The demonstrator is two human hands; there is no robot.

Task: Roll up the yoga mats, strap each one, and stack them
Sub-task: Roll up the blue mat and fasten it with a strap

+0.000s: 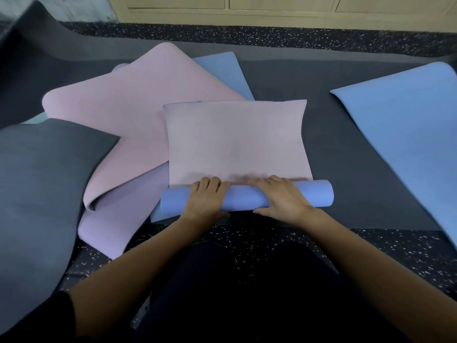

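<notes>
A yoga mat, pink on its upper face and blue on the back, lies straight ahead of me, its near end rolled into a blue roll [242, 197]. The unrolled pink part [235, 139] stretches away from the roll. My left hand [205, 196] lies over the left half of the roll, fingers curved over its top, thumb on the near side. My right hand [282, 196] does the same on the right half. A second pink mat [118, 115] lies crumpled to the left, partly under the first.
A dark grey mat [37, 189] lies folded at the left. A blue mat [405, 120] is spread at the right, and another blue corner [222, 68] shows behind the pink ones. Everything rests on a large dark floor mat [346, 169] over speckled flooring [247, 35]. My knees are below the roll.
</notes>
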